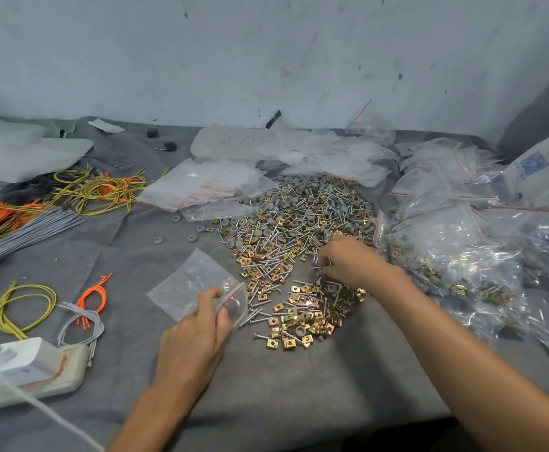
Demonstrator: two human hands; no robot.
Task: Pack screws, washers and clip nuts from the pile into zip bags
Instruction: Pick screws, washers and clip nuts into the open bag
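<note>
1. Zip bag (188, 285), clear with a red seal strip, lies on the grey cloth (283, 386) just left of the near edge of the pile (286, 236), with its mouth turned toward the pile.
2. The left hand (191, 340) pinches the bag at its mouth corner, thumb on top and fingers curled beneath.
3. Far left of the pile, nearest the viewer, a white power strip (67, 370) carries a white adapter. Small loops of yellow, orange and grey wire (25, 305) lie just beyond it.
4. The pile of screws, grey washers and brass-coloured clip nuts spreads across the middle of the cloth.
5. The right hand (351, 259) rests palm down on the pile's right side, fingers curled into the hardware. Whether they grip a piece cannot be told.
6. Right of the pile, filled bags (456, 256) are heaped up against it.
7. Behind the pile to the left sits a stack of empty bags (201, 184).
8. Behind the pile rises a pale, scuffed wall (266, 60).
</note>
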